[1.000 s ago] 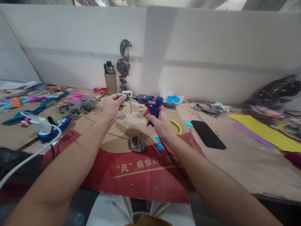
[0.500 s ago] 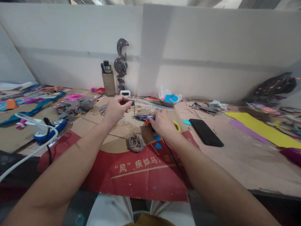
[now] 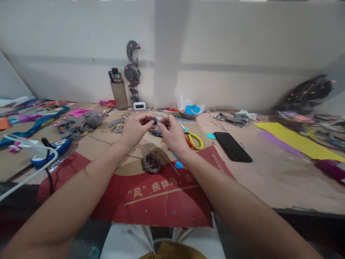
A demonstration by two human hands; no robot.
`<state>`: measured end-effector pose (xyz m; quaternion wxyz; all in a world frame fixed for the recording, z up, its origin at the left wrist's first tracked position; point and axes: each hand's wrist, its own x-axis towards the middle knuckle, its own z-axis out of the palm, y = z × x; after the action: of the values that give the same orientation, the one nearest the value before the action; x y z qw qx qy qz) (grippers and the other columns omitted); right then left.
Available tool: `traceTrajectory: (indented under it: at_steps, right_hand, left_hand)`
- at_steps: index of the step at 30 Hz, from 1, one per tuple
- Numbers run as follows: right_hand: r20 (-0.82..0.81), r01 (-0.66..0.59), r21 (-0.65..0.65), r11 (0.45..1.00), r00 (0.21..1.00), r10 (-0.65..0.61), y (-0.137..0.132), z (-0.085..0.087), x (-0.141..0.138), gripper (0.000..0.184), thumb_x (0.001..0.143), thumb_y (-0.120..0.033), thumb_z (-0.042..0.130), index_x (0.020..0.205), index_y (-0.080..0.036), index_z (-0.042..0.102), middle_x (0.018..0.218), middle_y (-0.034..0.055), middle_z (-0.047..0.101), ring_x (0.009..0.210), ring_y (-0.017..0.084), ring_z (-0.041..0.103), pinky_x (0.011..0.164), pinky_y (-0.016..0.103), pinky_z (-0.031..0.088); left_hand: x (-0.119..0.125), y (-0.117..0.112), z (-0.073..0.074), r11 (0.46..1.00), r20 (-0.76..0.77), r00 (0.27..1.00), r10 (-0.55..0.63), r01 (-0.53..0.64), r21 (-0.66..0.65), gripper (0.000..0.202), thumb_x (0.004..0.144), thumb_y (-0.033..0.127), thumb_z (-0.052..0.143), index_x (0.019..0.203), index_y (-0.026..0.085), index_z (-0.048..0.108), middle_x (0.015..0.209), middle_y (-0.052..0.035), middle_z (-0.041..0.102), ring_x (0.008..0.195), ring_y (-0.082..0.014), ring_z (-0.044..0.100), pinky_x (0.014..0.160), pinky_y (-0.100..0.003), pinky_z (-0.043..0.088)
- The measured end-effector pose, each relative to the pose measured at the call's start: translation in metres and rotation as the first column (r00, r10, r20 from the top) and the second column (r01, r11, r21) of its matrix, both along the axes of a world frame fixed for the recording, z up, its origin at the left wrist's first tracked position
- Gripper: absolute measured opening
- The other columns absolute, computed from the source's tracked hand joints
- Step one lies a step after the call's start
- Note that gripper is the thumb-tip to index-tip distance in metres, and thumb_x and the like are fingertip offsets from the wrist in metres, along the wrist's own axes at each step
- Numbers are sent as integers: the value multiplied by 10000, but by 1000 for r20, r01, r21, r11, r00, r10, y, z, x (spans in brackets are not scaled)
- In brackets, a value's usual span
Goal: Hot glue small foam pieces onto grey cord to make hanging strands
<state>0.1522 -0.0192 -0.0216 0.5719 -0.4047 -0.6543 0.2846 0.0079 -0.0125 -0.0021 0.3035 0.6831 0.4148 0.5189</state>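
My left hand and my right hand meet over the cardboard, fingertips pinched close together. Between them is a small dark piece, too small to name; both hands seem to grip it. Just beneath the fingers lies a dark blue bundle, partly covered by my right hand. Scissors with yellow and orange handles rest on the board to the right of that hand. A coil of grey cord sits nearer to me, and a blue paper heart lies beside my right wrist.
A black phone is on the right, with yellow sheet beyond. At the back stand a bottle, a small white clock and a bowl of blue pieces. Grey felt pieces and a blue power strip occupy the left.
My right hand has left the scissors on the board and come up to my left hand. Both now pinch together at the small dark piece. The view has shifted slightly.
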Motion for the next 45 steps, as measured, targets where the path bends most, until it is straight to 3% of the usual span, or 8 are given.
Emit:
traceTrajectory:
  at_steps: [7, 16, 33, 40, 45]
  right_hand:
    - [71, 69, 32, 997, 995, -71, -5, 4, 4, 111, 830, -288, 524, 786, -186, 539, 709, -17, 569, 628, 108, 483, 627, 252, 384]
    - [191, 97, 90, 991, 975, -112, -7, 3, 5, 196, 867, -340, 473, 767, -194, 557, 680, -8, 572, 620, 126, 481, 598, 261, 343]
    - [366, 145, 163, 976, 910, -196, -11, 9, 6, 289, 910, -362, 417, 741, -194, 580, 679, 15, 590, 621, 143, 493, 591, 270, 323]
    - [445, 196, 271, 943, 843, -303, -11, 8, 6, 276, 916, -373, 419, 753, -200, 559, 733, 43, 602, 668, 165, 505, 621, 286, 322]
    - [471, 215, 347, 913, 802, -368, -10, 4, 7, 256, 917, -363, 415, 781, -205, 563, 782, 58, 620, 697, 175, 525, 631, 288, 334]
  left_hand:
    - [2, -5, 3, 999, -61, 997, 42, -41, 15, 234, 748, 300, 654, 908, 152, 738, 783, -62, 723, 640, -135, 657, 626, -247, 553]
    - [4, -5, 4, 999, 7, 999, 38, -38, -21, 238, 740, 301, 668, 891, 126, 726, 780, -76, 719, 609, -127, 653, 613, -239, 555]
    - [2, -6, 3, 994, -73, 993, 92, -88, 61, 156, 734, 288, 631, 783, 160, 705, 661, -33, 680, 552, -124, 611, 581, -232, 495]
    - [2, -10, 7, 992, -144, 985, 91, -77, 100, 157, 763, 272, 589, 770, 150, 687, 631, -26, 663, 535, -115, 601, 550, -217, 478]
    - [4, -11, 8, 998, -100, 994, 46, -42, 41, 156, 746, 277, 607, 765, 140, 679, 623, -29, 654, 532, -119, 606, 542, -224, 503]
